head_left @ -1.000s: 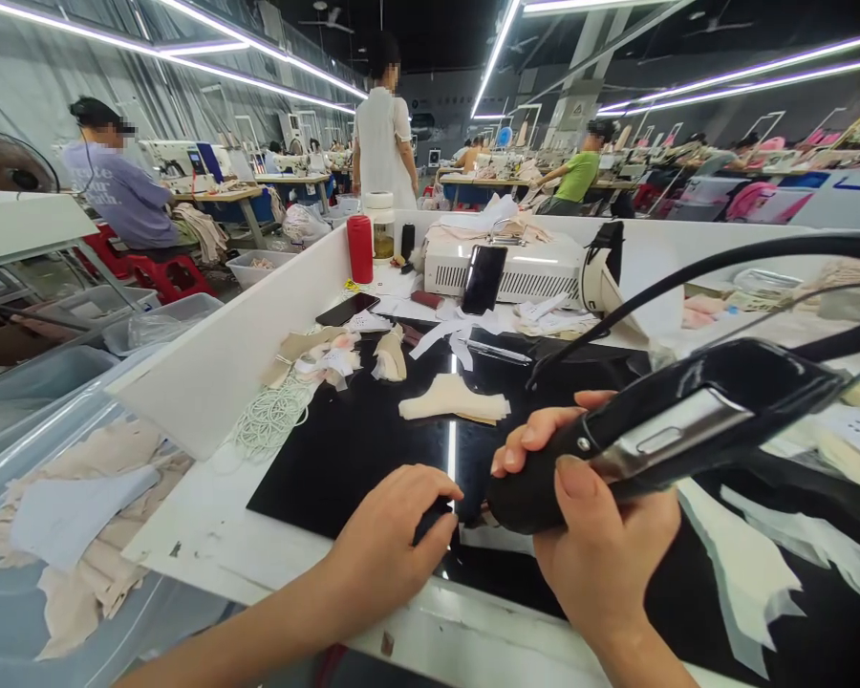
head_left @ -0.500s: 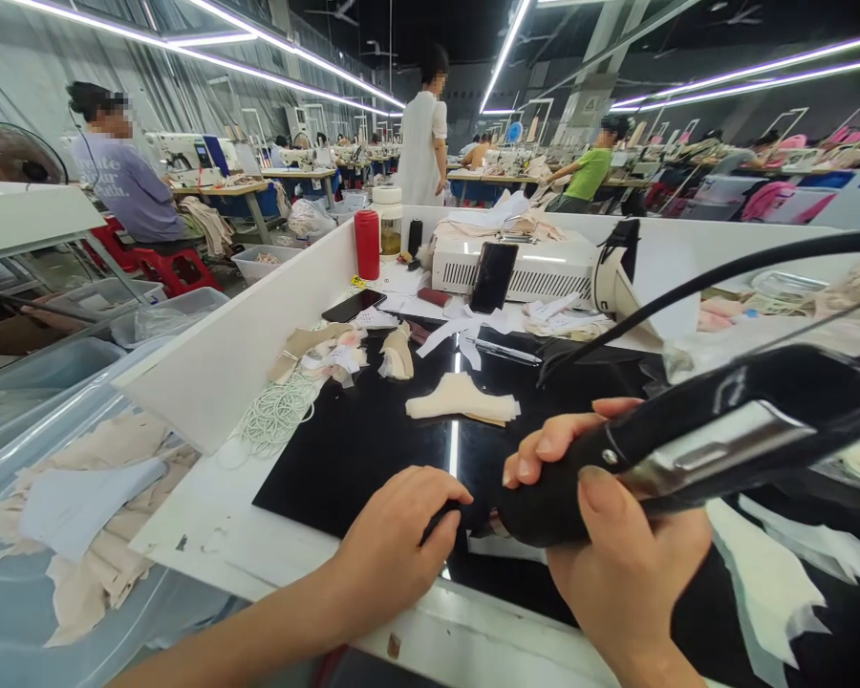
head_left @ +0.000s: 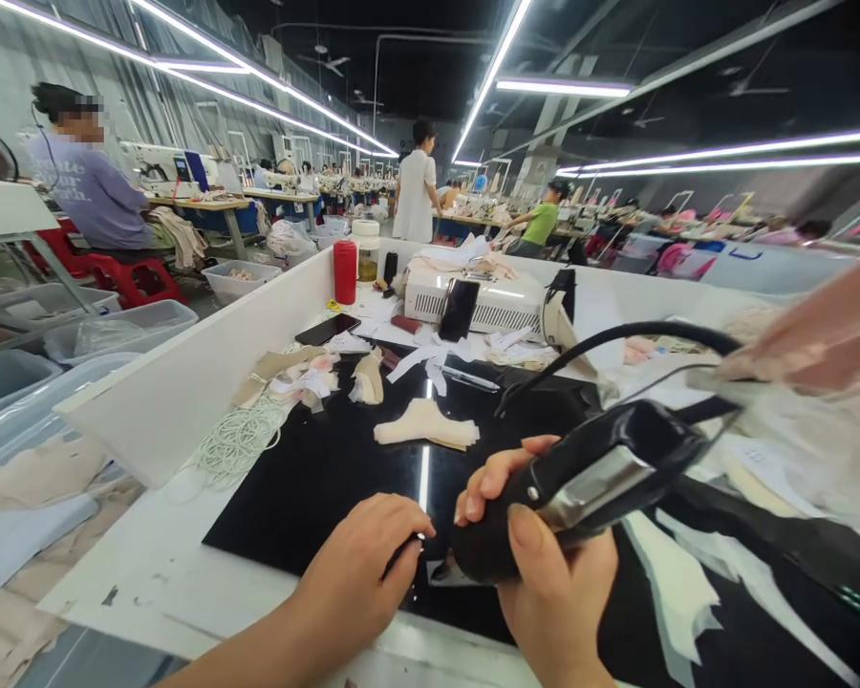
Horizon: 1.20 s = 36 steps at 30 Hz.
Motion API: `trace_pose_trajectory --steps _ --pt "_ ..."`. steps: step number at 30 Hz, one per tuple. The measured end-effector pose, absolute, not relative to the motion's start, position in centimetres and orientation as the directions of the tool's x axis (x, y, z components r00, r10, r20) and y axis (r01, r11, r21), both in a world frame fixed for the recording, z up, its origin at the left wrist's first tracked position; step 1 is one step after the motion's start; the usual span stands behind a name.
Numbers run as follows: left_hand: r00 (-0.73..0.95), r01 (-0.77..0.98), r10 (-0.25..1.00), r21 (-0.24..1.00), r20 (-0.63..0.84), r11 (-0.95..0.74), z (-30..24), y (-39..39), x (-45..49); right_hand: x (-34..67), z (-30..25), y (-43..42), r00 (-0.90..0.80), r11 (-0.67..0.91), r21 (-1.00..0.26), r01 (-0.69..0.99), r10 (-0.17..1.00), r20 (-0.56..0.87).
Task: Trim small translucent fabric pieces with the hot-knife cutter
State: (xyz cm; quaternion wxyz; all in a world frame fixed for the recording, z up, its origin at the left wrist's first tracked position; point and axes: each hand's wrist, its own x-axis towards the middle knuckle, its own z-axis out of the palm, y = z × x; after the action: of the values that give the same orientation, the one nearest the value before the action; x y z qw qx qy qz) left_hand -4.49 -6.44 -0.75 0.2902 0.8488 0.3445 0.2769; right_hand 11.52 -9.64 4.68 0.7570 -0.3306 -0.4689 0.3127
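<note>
My right hand (head_left: 545,554) is wrapped round a black corded hand tool (head_left: 594,468) with a silver strip along its side. Its lower end points down at the black board (head_left: 315,497), close to a small pale piece (head_left: 459,575) mostly hidden beneath it. Just to the left, my left hand (head_left: 365,564) rests low over the board with fingers curled and thumb drawn in; a dark spot shows between thumb and forefinger, too small to name. Beyond both hands lies a stack of cream cut fabric pieces (head_left: 426,423).
Another person's blurred arm (head_left: 817,330) reaches in from the right near the black cable (head_left: 616,333). White fabric pieces (head_left: 670,583) lie at right, pale green cord (head_left: 236,444) at left. A phone (head_left: 460,311) leans on a white machine (head_left: 502,291); a red bottle (head_left: 344,272) stands behind.
My view has turned to the right, so the bench appears shifted left. Another person's arm has come in at the right. Both my hands keep the same pose; the tool stays in my right.
</note>
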Motion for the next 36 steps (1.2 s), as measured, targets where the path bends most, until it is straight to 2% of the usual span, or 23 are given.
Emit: trace_pose_trajectory --steps 8,14,21,29,36 --pt "0.704 0.364 0.601 0.535 0.378 -0.762 -1.4 -6.2 -4.8 13.8 4.9 -10.6 0.386 0.575 -0.810 -0.116 0.778 0.497" --pt "0.772 0.301 0.492 0.449 0.402 -0.841 -0.9 -5.6 -5.0 14.5 5.6 -11.6 0.514 0.506 -0.846 -0.165 0.777 0.364" --pt "0.856 0.181 0.346 0.405 0.383 -0.896 0.6 -2.5 -3.9 16.0 5.2 -11.2 0.449 0.554 -0.824 -0.118 0.770 0.453" --pt "0.938 0.007 0.183 0.512 0.294 -0.859 2.1 0.4 -1.7 15.7 6.0 -11.0 0.495 0.563 -0.819 -0.110 0.745 0.446" --pt "0.967 0.016 0.162 0.590 0.196 -0.807 1.9 0.6 -1.3 15.8 6.6 -10.8 0.552 0.570 -0.816 -0.100 0.714 0.431"
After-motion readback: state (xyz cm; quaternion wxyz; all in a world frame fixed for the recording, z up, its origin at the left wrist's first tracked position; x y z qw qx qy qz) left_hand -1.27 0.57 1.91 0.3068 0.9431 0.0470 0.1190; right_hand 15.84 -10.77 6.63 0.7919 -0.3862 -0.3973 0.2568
